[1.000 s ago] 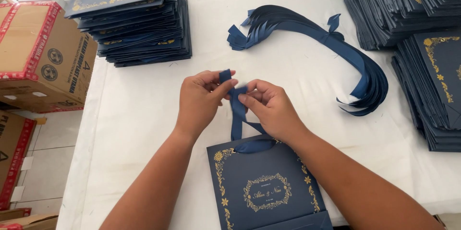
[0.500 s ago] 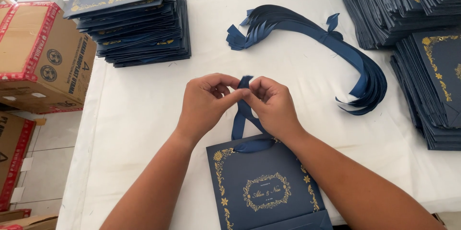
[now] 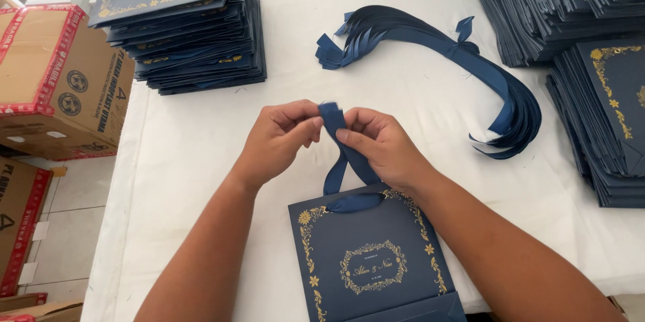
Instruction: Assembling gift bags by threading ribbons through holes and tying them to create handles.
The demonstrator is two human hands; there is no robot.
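**Q:** what have you got in your hands there, and which way does it run?

**Me:** A navy satin ribbon [image 3: 334, 120]. My left hand [image 3: 279, 139] and right hand [image 3: 379, 146] meet over the middle of the white surface [image 3: 201, 161], and both grips are pinched shut on the ribbon's top end, thumb against forefinger, left from the left side, right from the right. The two hands are equally close, nearly touching. From the pinch the ribbon's long axis runs down toward me, two strands dropping to the top edge of a navy paper gift bag [image 3: 376, 261] with gold floral print. The bag lies flat just below my hands, its long side pointing at me, and the ribbon goes in at its top edge.

**Q:** anything inside the bag? What's around it?

**Me:** Can't tell, it's flat and closed from here. Up and to the right lies a loose bundle of spare ribbons [image 3: 443, 46], well apart from my hands. A stack of flat bags [image 3: 181, 19] sits far left, more stacks of bags [image 3: 578, 33] on the right. Cardboard boxes [image 3: 57, 80] stand off the surface to the left.
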